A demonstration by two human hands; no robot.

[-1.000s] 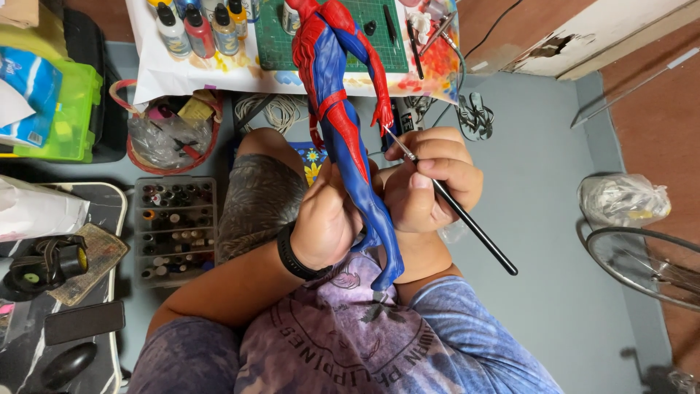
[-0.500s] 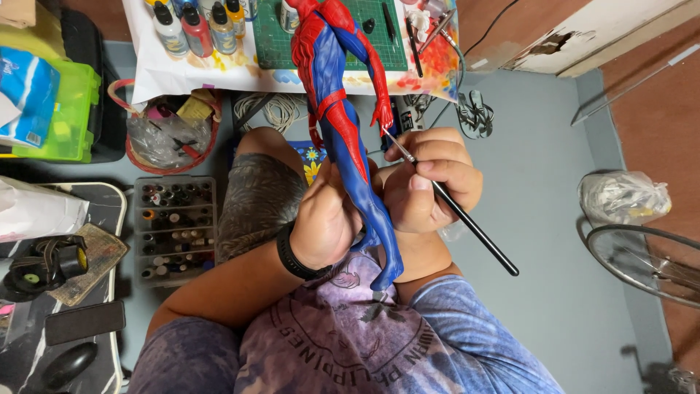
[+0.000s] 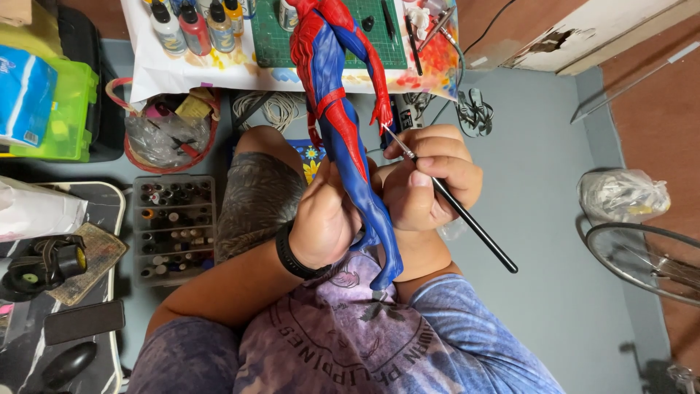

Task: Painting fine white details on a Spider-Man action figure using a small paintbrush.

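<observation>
red-and-blue figure (image 3: 343, 124) gripped at the legs by left hand (image 3: 324, 219); right hand (image 3: 430, 182) pinching paintbrush (image 3: 452, 201) could slip, smearing paint.

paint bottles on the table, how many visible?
4 in a row along the table's top-left edge: white-capped bottle, red bottle, tan bottle, yellow bottle. The frame's top crops them; more may be hidden.

A blue-and-white soft packet (image 3: 25, 95) lay at far left, against a lime-green plastic box (image 3: 69, 109). Small labelled paint bottles (image 3: 193, 25) stood along the table's edge. A dark phone (image 3: 84, 321), screen blank, lay lower left
</observation>
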